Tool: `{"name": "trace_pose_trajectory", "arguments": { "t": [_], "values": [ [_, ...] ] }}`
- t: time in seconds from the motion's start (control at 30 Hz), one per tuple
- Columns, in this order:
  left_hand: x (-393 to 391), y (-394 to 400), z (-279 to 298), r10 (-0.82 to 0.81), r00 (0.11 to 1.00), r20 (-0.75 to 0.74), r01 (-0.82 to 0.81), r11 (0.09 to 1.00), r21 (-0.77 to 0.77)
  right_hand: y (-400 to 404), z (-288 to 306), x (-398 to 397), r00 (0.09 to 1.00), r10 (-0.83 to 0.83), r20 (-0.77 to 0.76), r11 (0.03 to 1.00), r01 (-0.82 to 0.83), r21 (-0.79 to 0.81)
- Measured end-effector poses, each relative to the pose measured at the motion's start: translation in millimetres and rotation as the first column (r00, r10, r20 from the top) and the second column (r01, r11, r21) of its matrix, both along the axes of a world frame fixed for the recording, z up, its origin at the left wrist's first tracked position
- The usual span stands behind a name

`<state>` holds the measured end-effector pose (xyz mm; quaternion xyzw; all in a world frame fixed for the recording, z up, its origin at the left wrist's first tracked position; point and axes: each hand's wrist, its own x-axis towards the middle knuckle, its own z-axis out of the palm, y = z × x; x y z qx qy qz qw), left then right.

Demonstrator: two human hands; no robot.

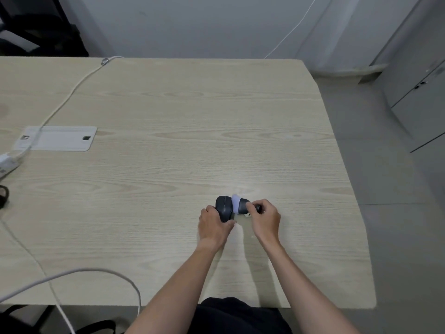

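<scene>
A dark grey computer mouse [224, 206] lies on the light wooden table [168, 141], right of centre and near the front. My left hand [213, 224] grips the mouse from its left and rear side. Right beside it is a second dark piece [242, 206] with a pale, whitish-lilac patch [236, 201] showing against the mouse; what this piece is I cannot tell. My right hand [265, 219] pinches the right end of that piece with curled fingers. The two hands face each other, a small gap between them.
A white cable cover plate [57, 138] is set into the table at the left. White cables [72, 92] run across the left side, and one loops over the front edge [108, 273]. A white charger [6, 162] lies at the far left. The table ends at the right, floor and grey cabinets [414, 92] beyond.
</scene>
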<state>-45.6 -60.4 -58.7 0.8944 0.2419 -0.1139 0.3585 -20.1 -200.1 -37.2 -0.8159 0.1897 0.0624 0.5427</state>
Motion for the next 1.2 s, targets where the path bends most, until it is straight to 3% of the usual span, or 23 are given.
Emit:
{"name": "trace_pose_trajectory", "arguments": {
  "t": [0.07, 0.23, 0.37, 0.6, 0.67, 0.77, 0.9, 1.2],
  "values": [
    [0, 0, 1, 0.000, 1.000, -0.007, 0.000, 1.000, -0.002, 4, -1, -2, 0.999, -0.004, -0.034, 0.999, 0.006, 0.037],
    [1, 1, 2, -0.009, 1.000, -0.021, 0.009, 1.000, 0.006, 6, 2, -3, 0.999, 0.009, -0.033, 0.995, -0.012, -0.096],
    [1, 4, 2, -0.018, 1.000, -0.014, 0.018, 1.000, -0.003, -2, 7, -7, 0.992, -0.126, -0.012, 0.992, 0.126, -0.017],
    [-17, 18, -8, -0.104, 0.991, 0.083, 0.111, 0.990, -0.086, -24, -1, -25, 0.950, -0.260, -0.170, 0.960, 0.274, 0.062],
    [-28, 23, -13, -0.168, 0.976, 0.140, 0.172, 0.985, -0.015, -28, -2, -32, 0.942, -0.281, -0.186, 0.954, 0.296, 0.057],
    [-46, 29, -23, -0.331, 0.918, 0.217, 0.287, 0.934, 0.211, -31, -5, -45, 0.933, -0.290, -0.212, 0.951, 0.306, 0.044],
    [-65, 30, -37, -0.470, 0.874, 0.127, 0.381, 0.822, 0.423, -33, -12, -57, 0.932, -0.264, -0.248, 0.961, 0.275, 0.009],
    [-78, 25, -48, -0.530, 0.848, -0.008, 0.473, 0.749, 0.464, -29, -21, -67, 0.943, -0.199, -0.265, 0.978, 0.175, -0.114]
  ]
}}
